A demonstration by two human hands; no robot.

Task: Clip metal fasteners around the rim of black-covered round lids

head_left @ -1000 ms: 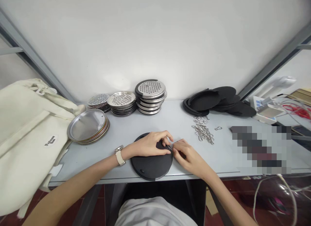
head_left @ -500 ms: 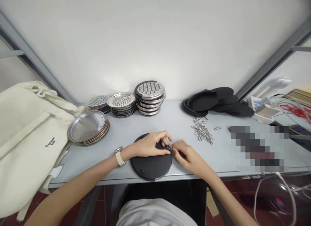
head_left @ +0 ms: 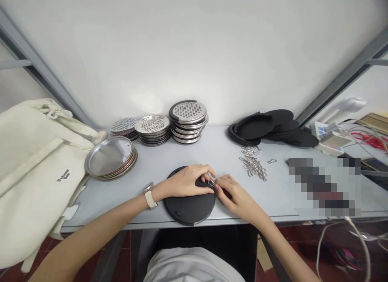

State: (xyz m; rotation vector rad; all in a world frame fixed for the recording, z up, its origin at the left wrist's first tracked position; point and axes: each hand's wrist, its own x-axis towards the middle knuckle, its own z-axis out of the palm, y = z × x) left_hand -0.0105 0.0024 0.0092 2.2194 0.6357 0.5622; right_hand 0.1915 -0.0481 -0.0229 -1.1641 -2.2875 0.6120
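One metal clip (head_left: 211, 183) shows only partly between the hands (head_left: 189, 181) (head_left: 233, 194).

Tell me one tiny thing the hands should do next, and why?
I'd guess the right hand should gently turn the small metal clip while the left hand steadies the black disc. Both hands' fingertips are close together at the clip, by the disc's right edge. Fingers hide part of it, so I can't tell whether it's hooked on.
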